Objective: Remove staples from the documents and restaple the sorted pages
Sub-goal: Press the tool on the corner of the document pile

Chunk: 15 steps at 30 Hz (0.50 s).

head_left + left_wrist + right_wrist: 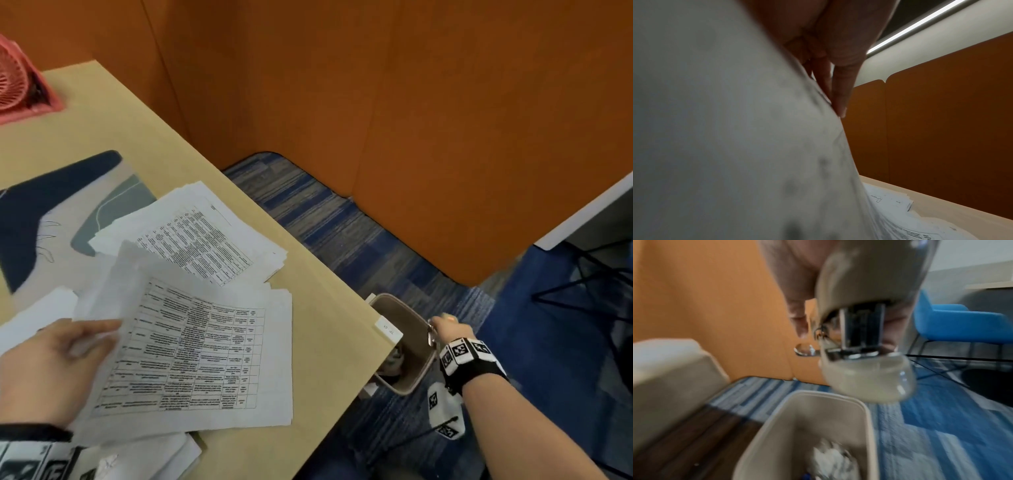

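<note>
- Fan (13, 80): pink, at 10 o'clock on the desk (102, 113).
- Mat (51, 205): dark blue and grey, partly under the papers.
- Left hand (51, 363): at 8 o'clock; thumb and fingers (840, 91) pressed together, pinching a lifted sheet (102, 298) above the front stack (219, 363).
- Rear stack (202, 236): printed tables, at the desk centre, just beyond the front stack.
- Bin (407, 349): beige, on the carpet (359, 233) beside the desk corner, at 4 o'clock; crumpled paper inside.
- Right hand (448, 329): over the bin, fingers curled round a pale stapler (865, 331), its metal nose pointing down; blurred.
- Chair (953, 322): blue, at 3 o'clock in the right wrist view.
</note>
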Available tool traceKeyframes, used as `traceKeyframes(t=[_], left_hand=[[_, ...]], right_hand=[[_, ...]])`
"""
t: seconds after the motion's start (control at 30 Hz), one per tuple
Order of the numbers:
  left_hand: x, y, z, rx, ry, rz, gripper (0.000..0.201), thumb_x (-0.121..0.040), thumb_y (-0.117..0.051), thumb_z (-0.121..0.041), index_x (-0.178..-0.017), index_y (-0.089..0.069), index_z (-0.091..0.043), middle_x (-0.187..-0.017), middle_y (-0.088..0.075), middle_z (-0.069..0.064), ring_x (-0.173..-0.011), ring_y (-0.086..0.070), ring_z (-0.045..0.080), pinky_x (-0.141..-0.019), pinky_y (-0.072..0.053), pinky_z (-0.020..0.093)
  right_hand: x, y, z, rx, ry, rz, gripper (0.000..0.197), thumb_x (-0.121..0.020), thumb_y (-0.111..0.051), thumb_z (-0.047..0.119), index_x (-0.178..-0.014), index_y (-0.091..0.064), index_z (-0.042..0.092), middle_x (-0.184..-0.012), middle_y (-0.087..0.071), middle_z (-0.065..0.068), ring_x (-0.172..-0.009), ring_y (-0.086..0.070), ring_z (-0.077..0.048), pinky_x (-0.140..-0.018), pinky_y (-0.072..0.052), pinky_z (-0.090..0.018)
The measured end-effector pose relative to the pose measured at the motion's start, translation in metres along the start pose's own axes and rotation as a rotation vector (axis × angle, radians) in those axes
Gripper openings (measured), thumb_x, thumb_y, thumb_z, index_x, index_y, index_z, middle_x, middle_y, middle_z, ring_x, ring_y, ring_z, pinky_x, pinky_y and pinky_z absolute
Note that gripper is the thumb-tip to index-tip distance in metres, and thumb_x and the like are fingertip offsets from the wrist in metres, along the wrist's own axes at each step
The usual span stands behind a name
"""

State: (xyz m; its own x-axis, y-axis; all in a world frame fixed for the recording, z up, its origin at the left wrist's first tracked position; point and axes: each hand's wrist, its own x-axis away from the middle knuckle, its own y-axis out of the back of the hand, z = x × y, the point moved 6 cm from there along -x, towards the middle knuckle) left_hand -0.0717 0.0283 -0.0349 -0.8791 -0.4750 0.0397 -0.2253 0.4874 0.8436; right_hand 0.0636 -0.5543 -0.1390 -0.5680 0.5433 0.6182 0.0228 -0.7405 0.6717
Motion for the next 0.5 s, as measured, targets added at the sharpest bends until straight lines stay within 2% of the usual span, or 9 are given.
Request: traceKeyframes(t=[0.03,0.07,0.1,0.13,0.17,0.2,0.33,0.4,0.5], left_hand=[[0.017,0.016,-0.045,0.038,-0.040,0.008,0.018,-0.083,-0.064,-0.023,-0.081,-0.062,-0.041,-0.084,-0.059,-0.008,-0.082,-0.058,0.018,-0.081,-0.050,0.039],[0.019,0.023,-0.060,0.097,-0.038,-0.034,0.023,-0.082,-0.067,-0.016,-0.076,-0.065,-0.038,-0.081,-0.062,-0.009,-0.080,-0.061,0.012,-0.085,-0.049,0.035],[0.019,0.027,-0.068,0.140,-0.037,-0.032,0.026,-0.080,-0.069,-0.012,-0.072,-0.065,-0.037,-0.079,-0.064,-0.010,-0.079,-0.060,-0.001,-0.089,-0.045,0.019],[0.020,0.032,-0.071,0.136,-0.040,-0.078,0.029,-0.078,-0.071,-0.011,-0.068,-0.064,-0.038,-0.077,-0.065,-0.011,-0.078,-0.057,-0.009,-0.084,-0.037,0.002],[0.023,0.035,-0.076,0.138,-0.052,-0.058,0.032,-0.076,-0.073,-0.010,-0.069,-0.063,-0.039,-0.075,-0.066,-0.014,-0.077,-0.056,-0.012,-0.074,-0.031,-0.006],[0.024,0.039,-0.081,0.168,-0.087,-0.051,0.030,-0.075,-0.074,-0.009,-0.072,-0.064,-0.037,-0.074,-0.068,-0.014,-0.077,-0.057,-0.010,-0.070,-0.032,-0.006],[0.048,0.067,-0.111,0.188,-0.367,-0.020,0.023,-0.079,-0.071,-0.029,-0.094,-0.064,-0.045,-0.094,-0.067,-0.023,-0.080,-0.066,0.007,-0.076,-0.050,0.024],[0.048,0.078,-0.104,0.168,-0.351,-0.049,0.033,-0.081,-0.066,-0.033,-0.107,-0.057,-0.051,-0.095,-0.068,-0.021,-0.081,-0.065,0.010,-0.078,-0.049,0.028],[0.047,0.086,-0.092,0.136,-0.293,-0.076,0.054,-0.083,-0.067,-0.020,-0.121,-0.043,-0.051,-0.105,-0.068,-0.009,-0.094,-0.063,0.015,-0.086,-0.048,0.031]], right_hand=[[0.007,-0.001,0.014,-0.015,0.011,-0.032,0.057,-0.088,-0.060,0.025,-0.134,-0.038,-0.001,-0.130,-0.049,-0.024,-0.119,-0.048,-0.039,-0.094,-0.040,-0.038],[0.016,-0.003,0.031,-0.027,0.062,-0.067,0.059,-0.087,-0.061,0.021,-0.134,-0.032,-0.002,-0.129,-0.049,-0.027,-0.117,-0.049,-0.041,-0.093,-0.040,-0.041],[0.028,-0.008,0.053,-0.009,0.140,-0.087,0.056,-0.088,-0.061,0.018,-0.131,-0.032,-0.001,-0.126,-0.050,-0.029,-0.115,-0.049,-0.042,-0.092,-0.040,-0.043],[0.041,-0.014,0.076,0.010,0.239,-0.090,0.050,-0.088,-0.060,0.015,-0.128,-0.034,0.000,-0.123,-0.052,-0.029,-0.114,-0.050,-0.042,-0.092,-0.041,-0.043],[0.054,-0.022,0.098,0.046,0.343,-0.086,0.045,-0.088,-0.060,0.012,-0.125,-0.037,0.001,-0.121,-0.053,-0.028,-0.113,-0.051,-0.041,-0.091,-0.041,-0.042],[0.069,-0.032,0.119,0.084,0.452,-0.064,0.042,-0.087,-0.061,0.011,-0.123,-0.040,0.003,-0.120,-0.054,-0.026,-0.112,-0.051,-0.040,-0.090,-0.041,-0.041],[0.131,-0.099,0.179,0.420,0.818,0.103,0.048,-0.086,-0.063,0.013,-0.129,-0.044,0.004,-0.124,-0.051,-0.020,-0.115,-0.048,-0.035,-0.093,-0.037,-0.034],[0.155,-0.135,0.189,0.561,0.924,0.179,0.049,-0.085,-0.063,0.010,-0.131,-0.045,0.006,-0.127,-0.053,-0.016,-0.117,-0.050,-0.031,-0.094,-0.038,-0.030],[0.172,-0.178,0.194,0.683,0.997,0.217,0.052,-0.089,-0.057,0.003,-0.138,-0.040,0.006,-0.128,-0.056,-0.014,-0.117,-0.053,-0.027,-0.092,-0.041,-0.026]])
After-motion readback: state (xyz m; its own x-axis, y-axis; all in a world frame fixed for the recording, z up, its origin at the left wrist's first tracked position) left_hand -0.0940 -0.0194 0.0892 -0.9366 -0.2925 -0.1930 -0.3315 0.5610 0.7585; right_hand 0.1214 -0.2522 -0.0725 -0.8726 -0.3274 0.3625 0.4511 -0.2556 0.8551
